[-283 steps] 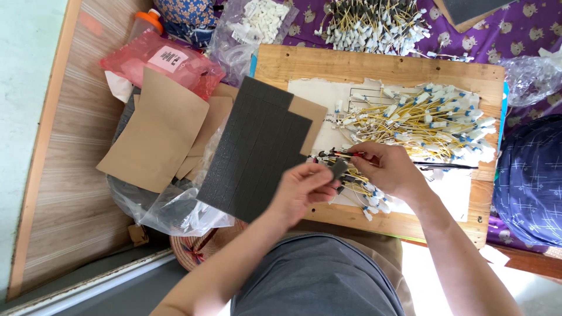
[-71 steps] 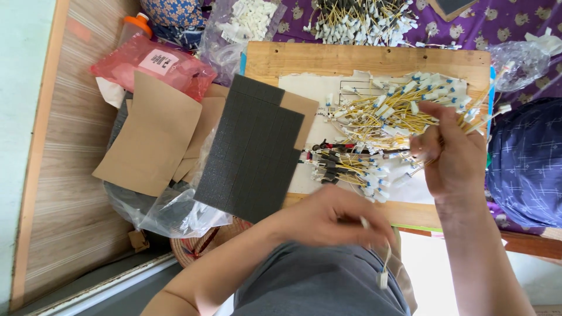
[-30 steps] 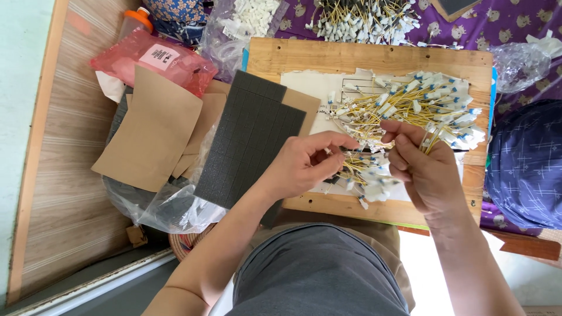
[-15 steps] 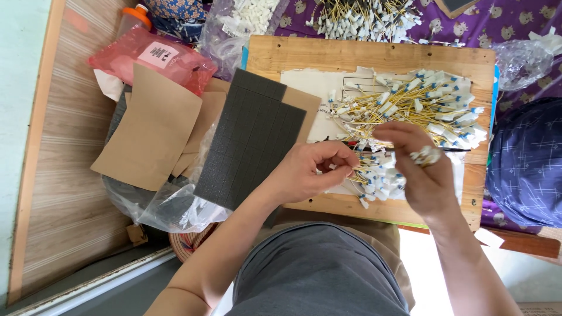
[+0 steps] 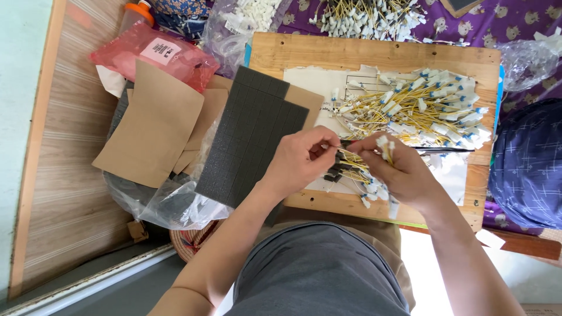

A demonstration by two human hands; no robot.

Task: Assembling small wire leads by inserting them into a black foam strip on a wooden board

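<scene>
My left hand (image 5: 301, 161) and my right hand (image 5: 398, 169) meet over the near edge of a wooden board (image 5: 374, 52). Both pinch the same yellow wire with a white connector (image 5: 383, 143), held between the fingertips. Under the hands lies a small bundle of finished yellow wires (image 5: 357, 175) with dark ends. A large loose pile of yellow wires with white and blue connectors (image 5: 427, 111) covers a white paper sheet (image 5: 316, 79) on the board's far right. A dark grey foam sheet scored into small squares (image 5: 252, 137) lies just left of my left hand.
Brown cardboard pieces (image 5: 155, 123) overlap left of the foam. A red plastic bag (image 5: 152, 52), a clear bag of white parts (image 5: 246, 17) and another wire pile (image 5: 369, 14) sit at the back. Blue cloth (image 5: 530, 164) lies right. Clear plastic (image 5: 170, 205) hangs near my lap.
My right hand picked a wire from the big pile and brought it down to the left hand. Both hands have drawn together at the board's near edge.
</scene>
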